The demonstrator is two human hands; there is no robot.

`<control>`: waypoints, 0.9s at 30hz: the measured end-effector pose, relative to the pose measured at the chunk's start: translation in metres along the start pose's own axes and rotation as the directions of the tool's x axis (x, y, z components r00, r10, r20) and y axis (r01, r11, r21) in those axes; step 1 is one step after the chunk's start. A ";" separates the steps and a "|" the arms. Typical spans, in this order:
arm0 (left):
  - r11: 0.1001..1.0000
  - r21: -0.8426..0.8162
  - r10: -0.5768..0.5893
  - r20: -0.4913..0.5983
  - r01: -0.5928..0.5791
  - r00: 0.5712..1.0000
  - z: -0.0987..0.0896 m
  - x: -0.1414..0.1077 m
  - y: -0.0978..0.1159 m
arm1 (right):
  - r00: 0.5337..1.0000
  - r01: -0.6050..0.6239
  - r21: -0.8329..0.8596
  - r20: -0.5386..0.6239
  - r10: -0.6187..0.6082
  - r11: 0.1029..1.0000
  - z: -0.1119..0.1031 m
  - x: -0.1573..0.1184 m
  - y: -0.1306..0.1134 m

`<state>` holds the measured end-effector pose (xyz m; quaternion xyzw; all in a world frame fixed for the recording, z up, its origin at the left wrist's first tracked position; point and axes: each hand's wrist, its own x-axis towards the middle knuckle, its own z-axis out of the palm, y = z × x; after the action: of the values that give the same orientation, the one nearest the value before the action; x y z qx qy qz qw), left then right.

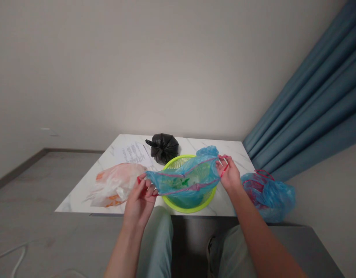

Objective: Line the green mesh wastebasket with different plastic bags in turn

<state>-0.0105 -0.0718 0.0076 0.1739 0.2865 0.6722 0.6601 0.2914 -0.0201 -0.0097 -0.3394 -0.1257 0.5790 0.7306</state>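
Note:
A translucent blue drawstring garbage bag [201, 188] is stretched between my hands, its mouth spread and edged with pink-red drawstring. My left hand [141, 199] is closed on the left end of the bag's rim and its drawstring. At the opposite end, my right hand [229, 173] grips the red drawstring, which loops out beyond the fingers. Below the bag, a yellow-green plastic basket [182, 210] stands on the table, partly covered by the blue film. Something small and green shows through the bag, too blurred to name.
Behind the basket sits a knotted black plastic bag [165, 148]. A crumpled white and orange plastic bag [117, 183] and a printed sheet [134, 153] lie on the marble-patterned table [76, 199]. More blue bags [272, 197] with red drawstrings rest at the right, below a blue curtain [311, 92].

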 end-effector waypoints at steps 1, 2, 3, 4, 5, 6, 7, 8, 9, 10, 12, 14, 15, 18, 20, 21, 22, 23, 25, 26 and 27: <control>0.998 0.066 0.001 0.013 -0.002 1.000 0.000 -0.001 0.000 | 0.999 -0.030 -0.018 0.033 0.030 0.999 0.002 -0.002 0.001; 0.990 0.138 0.003 0.025 -0.006 1.000 0.001 -0.003 -0.001 | 0.996 -0.048 -0.039 0.067 0.051 0.998 0.004 -0.004 0.003; 0.978 0.208 0.002 0.037 -0.010 0.999 0.001 -0.004 -0.001 | 0.994 -0.049 -0.068 0.093 0.055 0.996 0.007 -0.005 0.006; 0.963 0.271 -0.006 0.050 -0.008 0.999 0.001 -0.006 -0.001 | 0.993 -0.035 -0.108 0.105 0.047 0.994 0.008 -0.006 0.009; 0.946 0.323 -0.023 0.064 0.001 0.998 0.001 -0.007 -0.002 | 0.994 -0.012 -0.155 0.105 0.028 0.988 0.010 -0.007 0.012; 0.931 0.366 -0.050 0.081 0.017 0.995 0.002 -0.008 -0.002 | 0.995 0.012 -0.204 0.100 0.008 0.979 0.011 -0.007 0.015; 0.915 0.402 -0.087 0.099 0.041 0.991 0.001 -0.009 -0.003 | 0.995 0.030 -0.247 0.096 -0.006 0.969 0.011 -0.007 0.019; 0.900 0.432 -0.130 0.117 0.067 0.985 0.001 -0.010 -0.003 | 0.996 0.039 -0.276 0.093 -0.014 0.960 0.011 -0.006 0.021; 0.885 0.457 -0.169 0.134 0.090 0.977 0.000 -0.010 -0.004 | 0.996 0.044 -0.283 0.089 -0.020 0.958 0.010 -0.005 0.023; 0.872 0.477 -0.200 0.146 0.109 0.969 -0.002 -0.010 -0.004 | 0.997 0.051 -0.269 0.077 -0.032 0.962 0.010 -0.003 0.023; 0.866 0.486 -0.204 0.135 0.115 0.970 -0.006 -0.007 -0.006 | 0.996 0.085 -0.197 0.003 -0.086 0.977 0.007 0.001 0.020; 0.904 0.418 -0.131 0.077 0.087 0.988 -0.011 -0.001 -0.006 | 0.988 0.127 -0.102 -0.077 -0.135 0.987 0.004 0.004 0.013; 0.936 0.346 -0.089 0.037 0.071 0.995 -0.014 0.002 -0.006 | 0.985 0.137 -0.057 -0.094 -0.142 0.989 0.002 0.006 0.009; 0.999 0.035 -0.016 -0.073 0.018 0.997 -0.017 0.009 -0.007 | 0.990 0.131 0.032 -0.058 -0.129 0.991 -0.002 0.009 0.002; 0.993 -0.104 0.036 -0.137 -0.050 0.990 -0.017 0.011 -0.007 | 0.992 0.123 0.040 -0.042 -0.122 0.992 -0.003 0.009 0.003; 0.988 -0.123 0.074 -0.162 -0.094 0.984 -0.015 0.010 -0.008 | 0.992 0.121 0.031 -0.038 -0.120 0.992 -0.002 0.008 0.005; 0.984 -0.113 0.115 -0.177 -0.136 0.977 -0.013 0.010 -0.009 | 0.993 0.116 0.015 -0.036 -0.115 0.993 -0.001 0.008 0.007; 0.982 -0.081 0.156 -0.181 -0.173 0.971 -0.011 0.008 -0.009 | 0.993 0.112 -0.002 -0.037 -0.112 0.994 0.001 0.006 0.009; 0.972 0.006 0.233 -0.158 -0.235 0.960 -0.006 0.005 -0.010 | 0.991 0.128 -0.037 -0.043 -0.130 0.991 0.005 0.004 0.013; 0.964 0.049 0.265 -0.140 -0.261 0.954 -0.003 0.002 -0.010 | 0.988 0.145 -0.052 -0.040 -0.147 0.988 0.008 0.002 0.015; 0.953 0.088 0.298 -0.120 -0.289 0.947 0.001 0.000 -0.010 | 0.986 0.163 -0.065 -0.029 -0.165 0.984 0.011 0.001 0.016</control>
<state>-0.0022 -0.0723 0.0019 0.1924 0.3234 0.7627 0.5260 0.2733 -0.0141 -0.0122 -0.3603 -0.1587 0.5068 0.7669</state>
